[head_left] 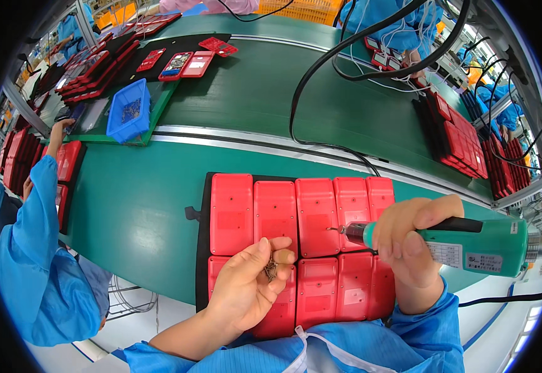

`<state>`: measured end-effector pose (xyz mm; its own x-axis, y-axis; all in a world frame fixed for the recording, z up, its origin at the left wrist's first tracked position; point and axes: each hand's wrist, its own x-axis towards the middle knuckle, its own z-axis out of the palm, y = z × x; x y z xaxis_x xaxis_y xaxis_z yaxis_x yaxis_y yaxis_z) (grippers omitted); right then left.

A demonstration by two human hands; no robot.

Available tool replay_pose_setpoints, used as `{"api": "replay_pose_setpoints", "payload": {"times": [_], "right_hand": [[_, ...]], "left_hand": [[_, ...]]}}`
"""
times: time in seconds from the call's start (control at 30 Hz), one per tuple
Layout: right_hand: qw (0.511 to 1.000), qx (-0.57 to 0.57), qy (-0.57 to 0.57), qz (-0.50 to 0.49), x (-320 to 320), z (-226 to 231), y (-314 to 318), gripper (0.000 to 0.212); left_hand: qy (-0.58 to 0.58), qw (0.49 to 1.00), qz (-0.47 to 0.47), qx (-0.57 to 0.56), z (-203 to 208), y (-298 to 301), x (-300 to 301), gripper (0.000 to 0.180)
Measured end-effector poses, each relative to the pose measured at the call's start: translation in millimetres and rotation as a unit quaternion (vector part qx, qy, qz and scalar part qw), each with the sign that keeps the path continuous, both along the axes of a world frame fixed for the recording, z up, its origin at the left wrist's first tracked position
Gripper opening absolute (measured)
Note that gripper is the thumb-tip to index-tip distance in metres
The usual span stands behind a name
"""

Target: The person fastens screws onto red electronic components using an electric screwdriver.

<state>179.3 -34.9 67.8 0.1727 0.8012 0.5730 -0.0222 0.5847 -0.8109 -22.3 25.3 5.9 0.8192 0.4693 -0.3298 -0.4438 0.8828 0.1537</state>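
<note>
Looking down through the head camera, we see ten red plastic casings point(231, 214) set in two rows of five in a black foam tray point(203, 255) on the green worktable point(128, 205), directly in front of the person. Their faces are smooth and bright, with rounded corners, small dark screw holes, a dark hole near the middle and a shallow rectangular panel toward one end. The nearer row is partly hidden by the hands and the blue smock point(252, 357).

We find the left hand point(240, 289) cupped above the nearer row, its fingers curled around a small cluster of brass-coloured screws point(271, 268). We see the right hand point(411, 239) wrapped firmly around a green electric screwdriver point(498, 233), which lies nearly level with a black lever along its top and a metallic collar at its rear. Its thin bit point(333, 229) points left over the third casing of the far row; we cannot tell whether it touches.

On the screwdriver we notice a white label point(445, 253) with lines of fine print, too small for us to make out, and beside it a silvery label point(483, 262) with rows of dark characters. We make out no lettering on the red casings.

Farther off, we see a blue plastic bin point(128, 127) of small parts, and a co-worker in blue point(34, 248) at the left.
</note>
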Motion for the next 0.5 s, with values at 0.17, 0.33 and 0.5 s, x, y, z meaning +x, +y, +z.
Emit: {"api": "replay_pose_setpoints", "payload": {"times": [0.17,0.33,0.5], "right_hand": [[1.0,-0.014,-0.022,-0.005,-3,0,3,0.026],[0.998,-0.01,-0.06,0.013,-2,0,11,0.025],[0.998,-0.061,0.017,-0.009,-5,-1,26,0.022]], "left_hand": [[0.139,0.99,0.01,0.03,13,3,3,0.017],[0.067,0.996,0.038,0.046,-2,6,-5,0.015],[0.062,0.994,0.021,0.083,0,9,-5,0.016]]}}
